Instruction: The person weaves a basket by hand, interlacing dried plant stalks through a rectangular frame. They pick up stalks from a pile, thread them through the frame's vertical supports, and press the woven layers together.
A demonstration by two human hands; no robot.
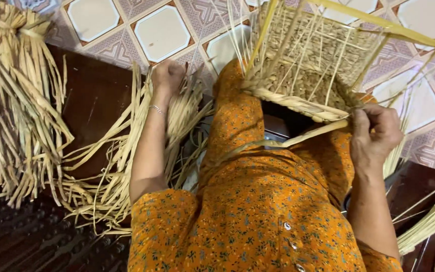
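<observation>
Resting on our lap, the half-woven basket (pixel 303 70) is tilting away. Our right hand (pixel 376 133) is pinching a flat straw strip (pixel 283 142) at its rim, running leftward; our left hand (pixel 167 78), farther left, is clenching loose straw (pixel 127 151).

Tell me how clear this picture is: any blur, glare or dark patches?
Head view: even, soft light, with no hard shadows; the left hand in the loose straw and the right hand at the half-woven basket look fairly sharp; faint sheen on the floor tiles; the dark wooden seat and lower left corner lose detail; straight frame edges look slightly bent near the borders.
</observation>
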